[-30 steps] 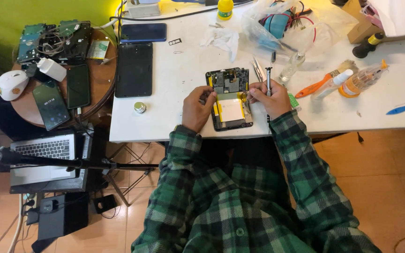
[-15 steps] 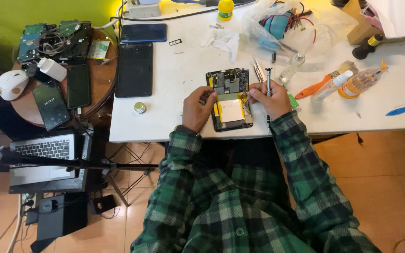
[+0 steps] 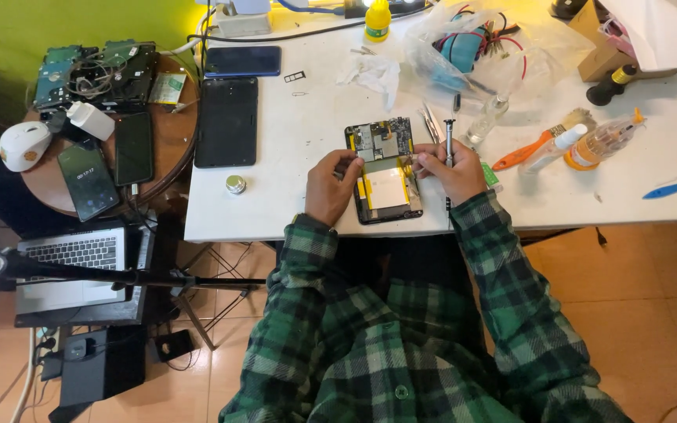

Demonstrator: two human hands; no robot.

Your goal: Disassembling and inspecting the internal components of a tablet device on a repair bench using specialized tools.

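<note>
The left hand (image 3: 329, 186) has its fingertips curled onto the left edge of the opened tablet (image 3: 384, 171), thumb and fingers pinched lightly against its frame. The right hand (image 3: 447, 169) touches the tablet's right edge and is closed around a slim screwdriver (image 3: 449, 141) that stands up past the knuckles; whether its tip meets the board is hard to tell from here. The tablet lies back-off, circuit board toward the far side and pale battery toward the person, near the front edge of the white desk (image 3: 307, 211), roughly mid-width.

Just beyond the right hand lie tweezers (image 3: 431, 122). To the left, bare desk separates the tablet from a small round tin (image 3: 235, 185) and a black tablet (image 3: 227, 121) near the left edge. To the right, an orange brush (image 3: 538, 143) and 2 bottles (image 3: 589, 145) lie past a narrow gap.
</note>
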